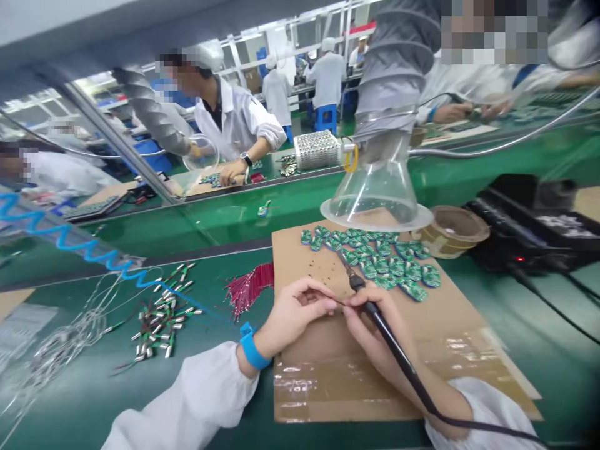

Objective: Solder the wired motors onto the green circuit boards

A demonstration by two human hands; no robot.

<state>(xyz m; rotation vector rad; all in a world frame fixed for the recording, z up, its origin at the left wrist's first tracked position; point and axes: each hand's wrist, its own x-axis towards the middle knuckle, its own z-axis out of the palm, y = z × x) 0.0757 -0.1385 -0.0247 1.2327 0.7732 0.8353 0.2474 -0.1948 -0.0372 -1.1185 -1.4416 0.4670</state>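
Observation:
My right hand [377,325] grips a black soldering iron [391,347] like a pen, its tip pointing up toward a row of small green circuit boards [375,259] laid on a cardboard mat [328,356]. My left hand [295,309] is pinched closed on a thin red wire, its fingertips touching those of the right hand just below the iron's tip. A blue wrist strap [252,347] sits on my left wrist. Both sleeves are white.
A bundle of red wires [248,287] lies left of the mat, and a pile of small wired parts [162,315] further left. A clear fume-extraction funnel [377,187] hangs above the boards. A tape roll [452,231] and black soldering station [525,219] stand right. Other workers sit across the green belt.

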